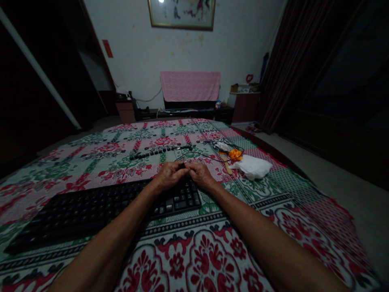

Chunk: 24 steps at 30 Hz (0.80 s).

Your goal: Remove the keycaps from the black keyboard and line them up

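A black keyboard [82,209] lies on the patterned cloth, stretching from the lower left to the middle. Above its right end my two hands meet. My left hand [170,175] is closed, with a small black keycap [181,165] between thumb and fingers. My right hand [201,174] is also closed, its fingertips pressed against the same keycap from the right; its fingers are partly hidden. Beyond the hands, a row of loose black keycaps [161,151] runs across the cloth. A thin black cable [202,154] curves from behind the hands toward the right.
To the right lie a crumpled white cloth [254,167], an orange-yellow bundle [235,154] and a flat wooden stick [227,165]. The patterned cover [206,259] reaches a rounded edge on the right. A low dark cabinet with a pink towel [190,86] stands by the wall.
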Motion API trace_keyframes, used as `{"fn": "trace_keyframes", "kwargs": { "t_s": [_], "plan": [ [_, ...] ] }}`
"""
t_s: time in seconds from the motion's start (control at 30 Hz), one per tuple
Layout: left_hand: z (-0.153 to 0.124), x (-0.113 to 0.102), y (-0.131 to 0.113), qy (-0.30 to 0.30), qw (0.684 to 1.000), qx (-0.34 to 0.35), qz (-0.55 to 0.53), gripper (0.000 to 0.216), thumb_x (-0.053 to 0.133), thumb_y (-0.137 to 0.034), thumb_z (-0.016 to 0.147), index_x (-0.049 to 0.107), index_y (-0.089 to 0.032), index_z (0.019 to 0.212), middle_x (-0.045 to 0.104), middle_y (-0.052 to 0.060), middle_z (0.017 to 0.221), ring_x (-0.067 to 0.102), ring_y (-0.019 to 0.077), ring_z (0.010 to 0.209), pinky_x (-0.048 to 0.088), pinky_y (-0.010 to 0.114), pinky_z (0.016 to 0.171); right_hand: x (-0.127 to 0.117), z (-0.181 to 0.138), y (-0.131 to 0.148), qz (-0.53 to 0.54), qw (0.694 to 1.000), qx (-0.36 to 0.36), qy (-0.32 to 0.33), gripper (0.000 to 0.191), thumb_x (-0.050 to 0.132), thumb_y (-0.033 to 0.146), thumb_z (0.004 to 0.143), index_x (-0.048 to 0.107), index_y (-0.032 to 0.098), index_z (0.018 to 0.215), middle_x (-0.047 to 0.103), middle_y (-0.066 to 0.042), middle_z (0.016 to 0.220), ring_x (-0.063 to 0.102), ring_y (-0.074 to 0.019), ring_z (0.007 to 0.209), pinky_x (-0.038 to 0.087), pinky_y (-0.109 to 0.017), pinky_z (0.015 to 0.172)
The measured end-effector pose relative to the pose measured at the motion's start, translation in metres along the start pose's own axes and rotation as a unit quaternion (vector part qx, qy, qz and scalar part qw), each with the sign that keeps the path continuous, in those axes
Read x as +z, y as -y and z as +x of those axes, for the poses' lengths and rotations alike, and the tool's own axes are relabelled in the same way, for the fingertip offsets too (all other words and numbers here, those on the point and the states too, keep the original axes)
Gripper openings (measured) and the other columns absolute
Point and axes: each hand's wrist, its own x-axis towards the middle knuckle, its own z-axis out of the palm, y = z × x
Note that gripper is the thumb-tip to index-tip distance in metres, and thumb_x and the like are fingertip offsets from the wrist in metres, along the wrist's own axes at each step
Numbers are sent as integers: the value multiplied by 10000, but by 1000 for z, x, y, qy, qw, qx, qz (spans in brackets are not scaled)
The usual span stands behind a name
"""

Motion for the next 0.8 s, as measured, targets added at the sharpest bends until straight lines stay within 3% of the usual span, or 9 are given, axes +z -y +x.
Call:
{"fn": "trace_keyframes", "kwargs": {
  "t_s": [0.23,0.47,0.63,0.8],
  "plan": [
    [0,-1,-15,-3,994,37,106,214,485,-276,778,648,-136,786,557,2,622,448,101,565,326,199,536,-1,1,3,-13,1000,7,-8,217,458,128,781,614,160,633,496,8,575,429,-111,591,319,-211,587],
    [-1,-11,-9,66,994,-40,-74,306,502,-369,763,641,-104,827,576,5,655,436,85,533,316,190,489,-1,0,2,13,1000,15,-1,254,443,96,761,677,181,809,594,-13,690,509,-129,674,380,-222,645],
    [0,-16,-5,28,987,-77,-135,327,586,-345,699,643,-100,909,602,6,669,470,86,544,345,191,503,-2,-2,2,54,998,27,-7,317,423,59,729,684,194,846,643,-17,785,556,-130,753,423,-249,739],
    [1,-17,-3,-8,981,-96,-169,371,615,-290,668,619,-105,989,574,-18,613,466,78,529,351,183,494,-10,2,7,126,990,51,-37,253,448,123,757,675,183,850,664,-29,874,582,-137,835,435,-280,785]
  ]
}}
